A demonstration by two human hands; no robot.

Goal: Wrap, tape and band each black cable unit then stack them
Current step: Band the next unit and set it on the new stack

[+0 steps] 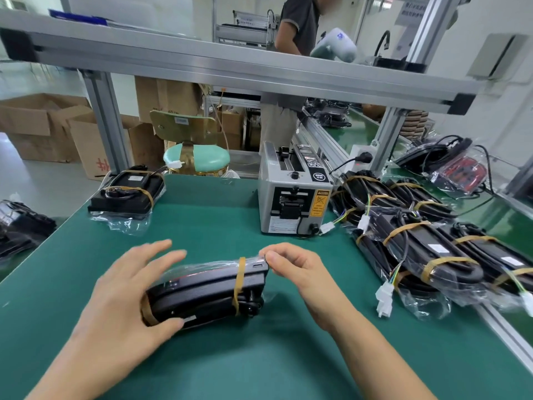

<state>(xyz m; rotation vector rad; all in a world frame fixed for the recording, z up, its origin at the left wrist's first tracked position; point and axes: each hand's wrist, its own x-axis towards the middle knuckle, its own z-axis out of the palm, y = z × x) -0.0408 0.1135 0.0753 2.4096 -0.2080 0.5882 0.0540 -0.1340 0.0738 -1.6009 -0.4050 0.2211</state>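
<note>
Left hand point(127, 287) grips banded unit point(207, 290) — right hand point(294, 269) pinches wrap edge.

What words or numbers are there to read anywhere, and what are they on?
None can be read for sure.
Tape dispenser: orange warning sticker and white label, print too small.
Cardboard box: red mark, cut off.
Chair: small tag, blurred.
Cable unit in the hands: white sticker, blurred.
Hanging sign: washed out.

open mat point(202, 226) ahead, tape dispenser point(292, 197) beyond
</note>
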